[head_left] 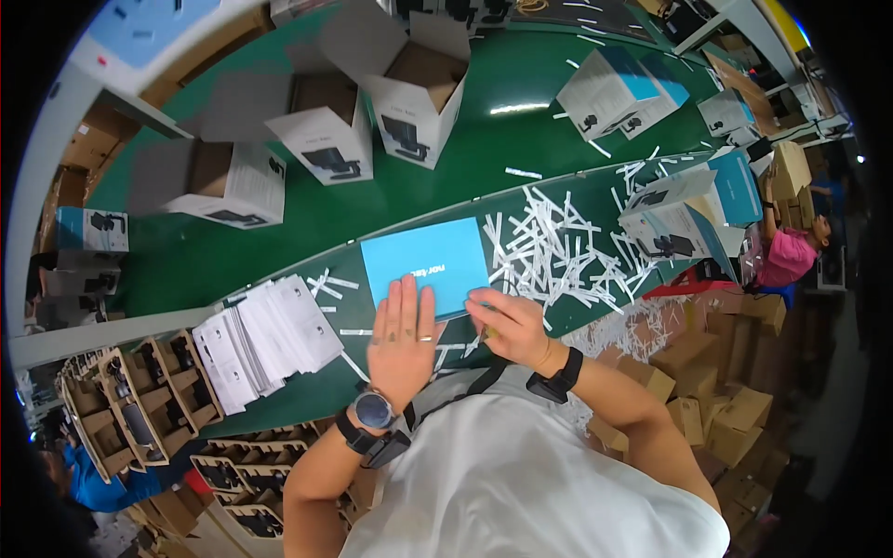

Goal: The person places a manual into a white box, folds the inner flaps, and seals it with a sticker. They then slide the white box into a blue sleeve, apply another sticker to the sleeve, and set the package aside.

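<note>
A bright blue rectangular panel [428, 256] with white print lies before me at the bench's near edge. It looks like the top of a box, though its sides are hardly visible. My left hand [402, 335] rests flat on its near left part, fingers straight and pressing down. At the near right corner, my right hand [512, 327] has its fingers curled and pinched together. Something small and yellowish may be between them, but I cannot make it out. Loose white paper strips [549, 244] are scattered just right of the panel.
Open white cartons [330, 144] stand across the green bench [502, 84]. Left of me lie a stack of white printed sheets [279, 335] and cardboard trays [149, 409] with dark parts. More cartons [684, 228] stand at the right, near a person in pink [789, 256]. Brown boxes [698, 391] fill the floor.
</note>
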`<state>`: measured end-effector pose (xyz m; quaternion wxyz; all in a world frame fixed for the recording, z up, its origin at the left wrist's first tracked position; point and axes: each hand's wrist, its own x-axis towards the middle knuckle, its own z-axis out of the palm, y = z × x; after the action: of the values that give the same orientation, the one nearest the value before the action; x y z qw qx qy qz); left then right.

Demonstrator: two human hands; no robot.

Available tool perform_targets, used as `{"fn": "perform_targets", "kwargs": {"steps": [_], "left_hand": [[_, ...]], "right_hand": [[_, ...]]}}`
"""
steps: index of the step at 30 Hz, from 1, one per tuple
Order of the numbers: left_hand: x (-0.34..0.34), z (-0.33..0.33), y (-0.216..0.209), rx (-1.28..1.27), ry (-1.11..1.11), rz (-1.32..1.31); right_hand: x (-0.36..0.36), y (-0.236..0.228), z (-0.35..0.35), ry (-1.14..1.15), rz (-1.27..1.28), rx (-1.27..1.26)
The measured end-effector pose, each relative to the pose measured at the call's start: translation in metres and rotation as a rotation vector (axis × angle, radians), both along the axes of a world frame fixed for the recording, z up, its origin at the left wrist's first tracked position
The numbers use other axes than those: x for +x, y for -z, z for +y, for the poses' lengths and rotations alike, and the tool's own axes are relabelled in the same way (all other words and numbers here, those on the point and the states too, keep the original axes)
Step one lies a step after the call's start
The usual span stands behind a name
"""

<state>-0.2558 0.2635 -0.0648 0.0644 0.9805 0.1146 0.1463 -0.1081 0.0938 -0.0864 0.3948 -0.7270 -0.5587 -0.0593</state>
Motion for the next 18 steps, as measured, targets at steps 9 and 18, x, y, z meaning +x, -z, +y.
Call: {"fn": "perform_targets", "kwargs": {"steps": [9, 18], "left_hand": [[0.04, 0.057, -0.033, -0.067, 0.245, -0.124], [0.073, 0.086, -0.052, -0.147, 0.548, 0.304]], "right_hand": [[0.078, -0.014, 0.035, -0.299, 0.38, -0.132], [0.131, -0.027, -0.018, -0.268, 0.462, -0.109]]}}
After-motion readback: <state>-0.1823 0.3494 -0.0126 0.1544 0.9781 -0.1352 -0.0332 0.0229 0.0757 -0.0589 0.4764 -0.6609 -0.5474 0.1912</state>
